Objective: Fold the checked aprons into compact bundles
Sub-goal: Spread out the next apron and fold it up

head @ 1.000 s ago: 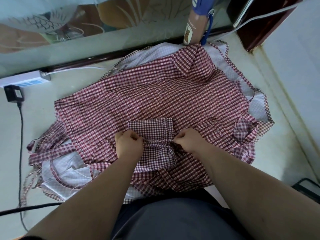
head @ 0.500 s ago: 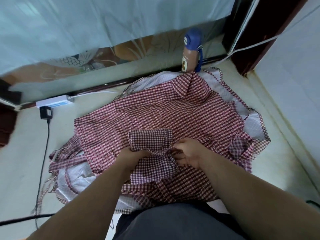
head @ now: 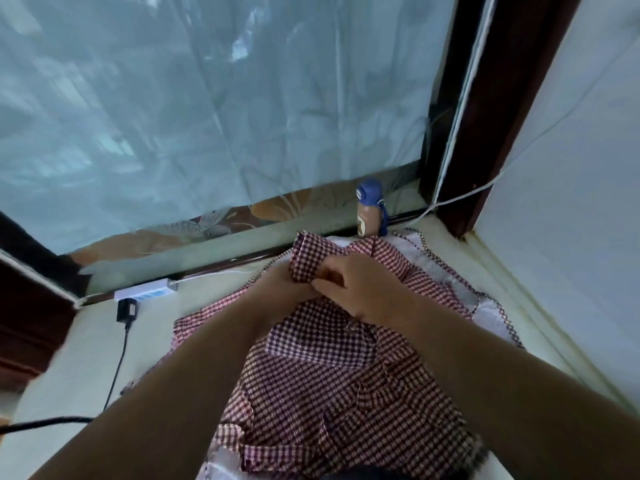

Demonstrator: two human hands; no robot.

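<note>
gripping checked apron bundle (head: 306, 258): left hand (head: 277, 284), right hand (head: 356, 289)

The aprons (head: 329, 393) fill the lower centre; the bottle (head: 367, 220) stands just behind them. The power strip (head: 145, 292) lies further left.

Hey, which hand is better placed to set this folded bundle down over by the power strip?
Left. Both hands grip the bundle, but the left hand is on the same side as the power strip. The right hand would probably have to cross over the left arm.
</note>
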